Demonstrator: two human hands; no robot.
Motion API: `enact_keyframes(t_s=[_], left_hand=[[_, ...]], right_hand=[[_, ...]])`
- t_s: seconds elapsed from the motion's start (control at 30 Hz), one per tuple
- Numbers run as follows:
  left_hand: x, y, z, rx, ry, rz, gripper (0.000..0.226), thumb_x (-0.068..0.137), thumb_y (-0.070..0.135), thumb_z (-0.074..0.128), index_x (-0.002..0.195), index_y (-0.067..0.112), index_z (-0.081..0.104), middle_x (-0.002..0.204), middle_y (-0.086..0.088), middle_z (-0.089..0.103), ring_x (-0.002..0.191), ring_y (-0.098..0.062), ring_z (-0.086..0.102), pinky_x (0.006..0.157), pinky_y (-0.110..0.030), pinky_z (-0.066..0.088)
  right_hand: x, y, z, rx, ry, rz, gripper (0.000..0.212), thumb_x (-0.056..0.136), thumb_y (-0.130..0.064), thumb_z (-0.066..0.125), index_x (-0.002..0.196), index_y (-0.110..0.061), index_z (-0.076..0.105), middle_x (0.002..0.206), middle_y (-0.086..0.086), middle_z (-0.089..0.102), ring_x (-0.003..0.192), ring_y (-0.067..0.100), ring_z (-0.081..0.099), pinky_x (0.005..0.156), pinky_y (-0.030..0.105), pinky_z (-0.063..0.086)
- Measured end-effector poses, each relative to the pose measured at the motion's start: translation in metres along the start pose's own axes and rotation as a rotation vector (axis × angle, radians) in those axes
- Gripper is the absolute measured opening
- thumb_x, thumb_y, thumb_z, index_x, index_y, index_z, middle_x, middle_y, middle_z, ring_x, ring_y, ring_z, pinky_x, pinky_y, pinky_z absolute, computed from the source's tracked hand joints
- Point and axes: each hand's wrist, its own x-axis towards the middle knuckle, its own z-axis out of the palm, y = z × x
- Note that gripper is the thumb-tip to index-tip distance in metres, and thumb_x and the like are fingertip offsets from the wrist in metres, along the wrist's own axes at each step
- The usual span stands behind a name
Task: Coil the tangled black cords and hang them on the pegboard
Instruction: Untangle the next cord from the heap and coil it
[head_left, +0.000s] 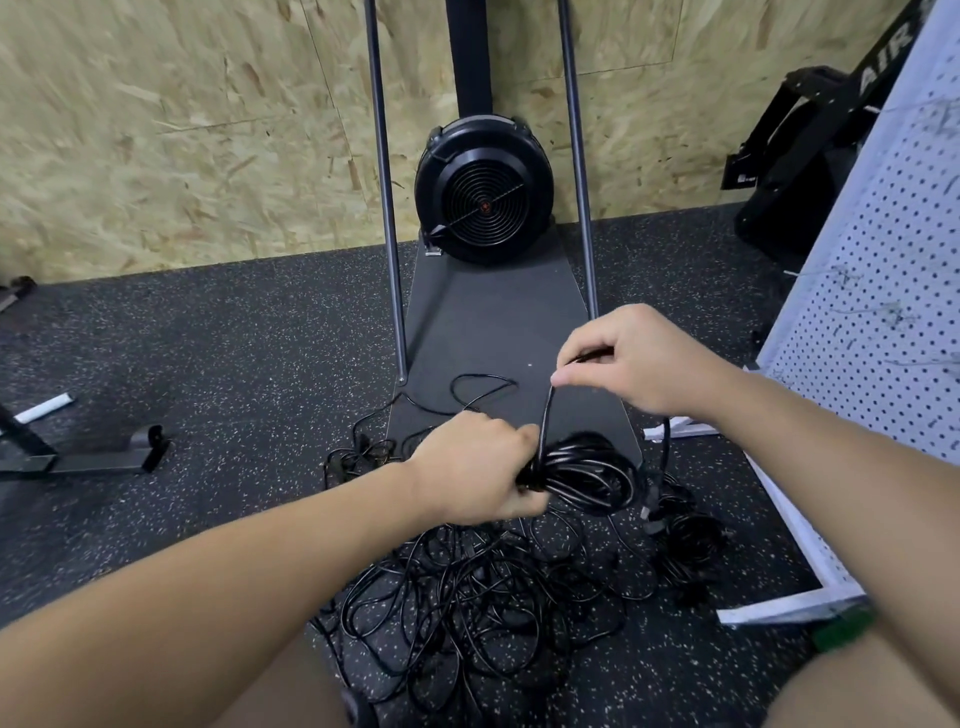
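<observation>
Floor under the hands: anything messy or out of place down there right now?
Yes. A tangled heap of black cords sprawls loose on the speckled floor, with strands trailing onto the fan machine's base plate. Only the coil gripped by the left hand is tidy; the right hand pinches its free end.

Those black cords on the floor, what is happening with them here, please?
A person is coiling one cord. The left hand grips a finished bundle of loops, the coil, and the right hand pinches the loose end of that cord above it, seemingly to wrap it round the bundle. Below the hands a big tangled pile of cords lies on the speckled floor, not yet sorted. The white pegboard stands at the right, and no coil shows on its visible part.
</observation>
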Motion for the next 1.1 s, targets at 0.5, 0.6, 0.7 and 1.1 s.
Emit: enact_keyframes(t_s=[0.5,0.6,0.7,1.1], left_hand=[[0.0,-0.026,-0.028,-0.78,0.265,-0.394,0.035,0.09,0.048,0.078,0.117,0.038,0.058,0.088,0.011,0.074,0.072,-0.012,0.069,0.07,-0.039,0.059],[0.004,-0.044,-0.016,-0.747,0.279,-0.534,0.029,0.087,0.045,0.08,0.105,0.033,0.061,0.088,0.011,0.074,0.081,-0.014,0.07,0.077,-0.039,0.059],[0.004,-0.069,-0.012,-0.701,0.214,-0.681,0.028,0.083,0.047,0.076,0.103,0.031,0.064,0.093,0.011,0.075,0.088,-0.019,0.071,0.083,-0.043,0.061],[0.005,-0.054,0.013,-0.081,-0.141,-0.528,0.033,0.091,0.053,0.065,0.108,0.026,0.058,0.108,-0.009,0.078,0.097,-0.04,0.075,0.083,-0.042,0.056]], right_hand=[[0.001,0.037,0.055,-0.124,-0.181,0.158,0.046,0.109,-0.047,0.057,0.07,-0.028,0.071,0.071,-0.009,0.073,0.06,0.011,0.062,0.071,0.037,0.054],[-0.004,0.029,0.062,-0.233,-0.307,0.127,0.036,0.113,-0.04,0.054,0.083,-0.028,0.069,0.074,-0.012,0.074,0.057,0.009,0.061,0.069,0.04,0.054],[-0.008,0.021,0.066,-0.304,-0.264,0.083,0.031,0.114,-0.039,0.051,0.091,-0.021,0.062,0.075,-0.002,0.067,0.068,0.017,0.06,0.071,0.044,0.052],[-0.02,-0.049,0.064,-0.656,-0.34,-0.249,0.025,0.118,-0.041,0.039,0.102,-0.025,0.049,0.079,-0.009,0.051,0.081,0.032,0.062,0.069,0.044,0.04]])
